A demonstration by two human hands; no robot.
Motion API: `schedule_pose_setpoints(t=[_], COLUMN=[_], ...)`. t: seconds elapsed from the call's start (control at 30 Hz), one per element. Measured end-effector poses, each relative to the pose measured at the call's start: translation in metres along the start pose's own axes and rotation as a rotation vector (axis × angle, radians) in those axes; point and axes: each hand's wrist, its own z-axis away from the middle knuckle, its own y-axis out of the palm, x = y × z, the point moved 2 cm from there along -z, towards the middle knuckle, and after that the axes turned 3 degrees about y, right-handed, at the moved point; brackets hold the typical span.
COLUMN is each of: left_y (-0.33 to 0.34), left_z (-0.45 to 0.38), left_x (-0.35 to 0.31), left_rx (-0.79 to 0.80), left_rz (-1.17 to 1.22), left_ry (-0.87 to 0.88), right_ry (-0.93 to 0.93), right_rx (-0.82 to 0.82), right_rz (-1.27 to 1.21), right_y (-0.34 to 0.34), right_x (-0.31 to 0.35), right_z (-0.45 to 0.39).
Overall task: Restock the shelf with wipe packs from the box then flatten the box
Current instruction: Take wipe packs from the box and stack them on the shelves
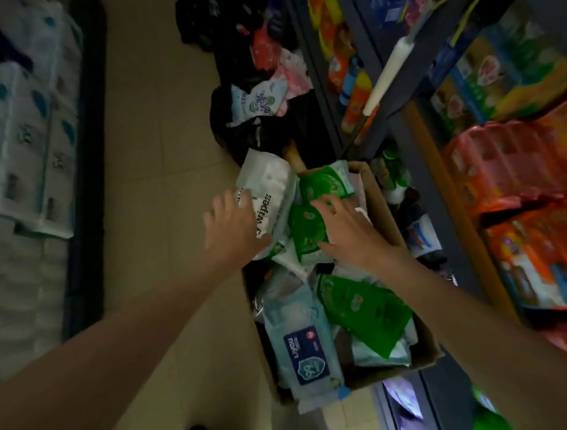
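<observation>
two hands in the box [428, 357] of wipes

left hand [228, 225] lies flat on one white pack [265, 193]; right hand [345, 230] spreads over two green packs [308, 230].

One cardboard box [429, 353] sits under two hands. At the left hand [230, 226] lies one white wipes pack [265, 186]. Under the right hand [348, 230] lie two green packs, one beyond the fingertips [325, 184] and one beneath the palm [304, 231]. Nearer than that hand, toward the wrist, there is one more large green pack [366, 311], and beside it, nearer the person, one pale blue pack with a dark blue label [302, 345]. More pale packs are half buried there; how many cannot be told. Beyond both hands, two further packs, one white [258, 102] and one pink [294, 76], lie on dark bags.
</observation>
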Motion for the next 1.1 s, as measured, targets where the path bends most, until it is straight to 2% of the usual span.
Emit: schedule_pose_setpoints(t=[0.07,0.1,0.2,0.33,0.47,0.5,0.6,0.67,0.77,0.87,0.93,1.03,1.1], left_y=[0.008,0.013,0.023,0.024,0.016,0.015,0.017,0.024,0.023,0.012,0.005,-0.008,-0.025], left_z=[-0.013,-0.017,-0.021,-0.019,-0.018,-0.020,-0.034,-0.039,-0.039,-0.035,-0.031,-0.025,-0.020], left_x=[0.010,0.013,0.013,0.014,0.017,0.019,0.035,0.039,0.041,0.035,0.028,0.024,0.028], left_rx=[0.085,0.119,0.076,-0.050,-0.300,-0.308,-0.123,-0.002,-0.027,-0.019,0.080,0.232,0.253], left_rz=[0.129,0.148,0.105,0.082,0.179,0.213,0.364,0.440,0.757,0.911,0.885,0.710,0.622], left_ry=[-0.209,-0.252,-0.205,-0.144,-0.062,-0.108,-0.354,-0.337,-0.353,-0.349,-0.275,-0.167,-0.112], right_ry=[-0.085,-0.129,-0.231,-0.271,-0.123,-0.106,-0.229,-0.284,-0.401,-0.506,-0.505,-0.434,-0.403], right_rx=[-0.119,-0.164,-0.187,-0.205,-0.201,-0.214,-0.317,-0.353,-0.281,-0.105,-0.046,0.002,-0.010], right_rz=[-0.001,-0.003,0.064,0.163,0.161,0.155,0.137,0.117,0.151,0.250,0.307,0.418,0.416], right_y=[-0.016,-0.023,-0.030,-0.021,-0.013,-0.011,-0.010,-0.018,-0.030,-0.027,-0.026,-0.027,-0.038], right_x=[0.012,0.019,0.035,0.044,0.025,0.021,0.024,0.039,0.064,0.078,0.085,0.094,0.102], right_z=[-0.017,-0.025,-0.043,-0.058,-0.064,-0.062,-0.065,-0.069,-0.070,-0.075,-0.079,-0.079,-0.072])
